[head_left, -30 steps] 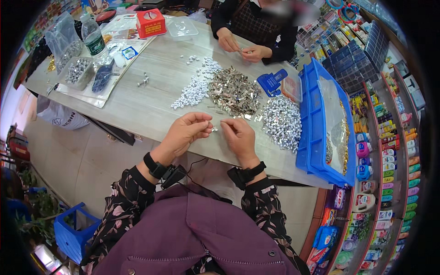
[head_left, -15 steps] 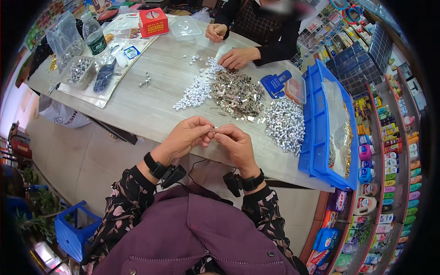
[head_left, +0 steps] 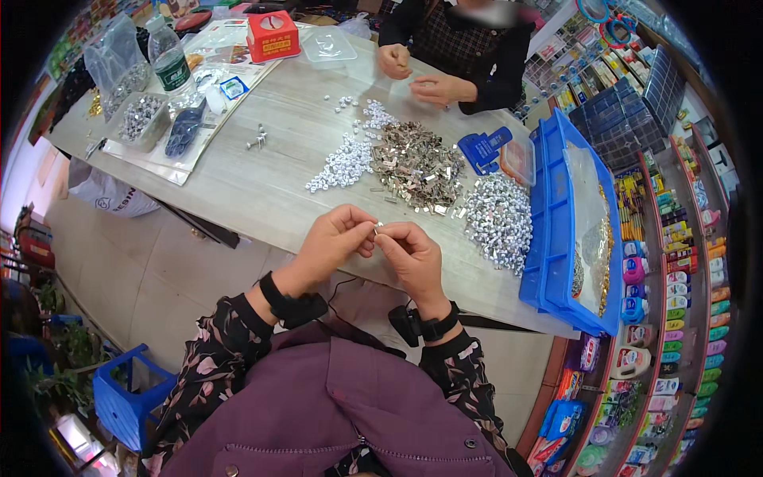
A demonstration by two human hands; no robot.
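Fingertip to fingertip, my left hand [head_left: 338, 238] and my right hand [head_left: 413, 258] meet over the table's near edge. Both are closed in a pinch around a small shiny metal piece [head_left: 377, 228], mostly covered by the fingers. Beyond them lies a heap of small silvery metal clips [head_left: 417, 167]. White round bead-like parts [head_left: 342, 163] are spread to its left, and a pile of small silvery-white parts [head_left: 499, 219] sits to its right.
Across the table [head_left: 262, 191] a co-worker's hands [head_left: 437, 90] are near the heaps. A blue crate [head_left: 548, 230] stands at the right edge. Farther left are a tub of parts [head_left: 141, 123], a bottle [head_left: 168, 60], a red box [head_left: 273, 37] and a few small metal pieces [head_left: 257, 138].
My hands stay pinched together, having shifted slightly. The co-worker's hand has pulled back from the white parts toward their other hand.
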